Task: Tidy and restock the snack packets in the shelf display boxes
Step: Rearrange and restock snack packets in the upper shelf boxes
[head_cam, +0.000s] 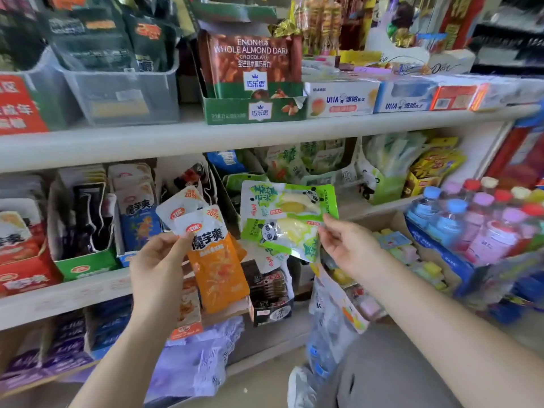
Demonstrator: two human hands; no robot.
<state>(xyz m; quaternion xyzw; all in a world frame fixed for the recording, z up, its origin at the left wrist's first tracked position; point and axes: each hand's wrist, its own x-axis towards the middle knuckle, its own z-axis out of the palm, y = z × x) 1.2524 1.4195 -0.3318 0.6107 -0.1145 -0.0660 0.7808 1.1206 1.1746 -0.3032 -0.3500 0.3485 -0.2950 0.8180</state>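
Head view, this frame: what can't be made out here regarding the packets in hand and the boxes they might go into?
- Orange packets: exact count unclear; they overlap in the left hand.
- Green panda packets: lower edge hidden behind the right hand.
- Box behind the green packets: its contents are covered by them.
- Bottles at the right edge: labels blurred.

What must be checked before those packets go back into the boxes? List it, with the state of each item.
1. Left hand grips the orange packets: ok, pinched at their white tops.
2. Right hand grips the green panda packets: ok, held at their right edge.
3. Kinds kept apart: ok, one kind per hand.
4. Green panda box on the middle shelf matches the green packets: ok.
5. Room in that box: cannot tell.
6. Matching box for the orange packets: cannot tell, the packets cover the shelf behind them.
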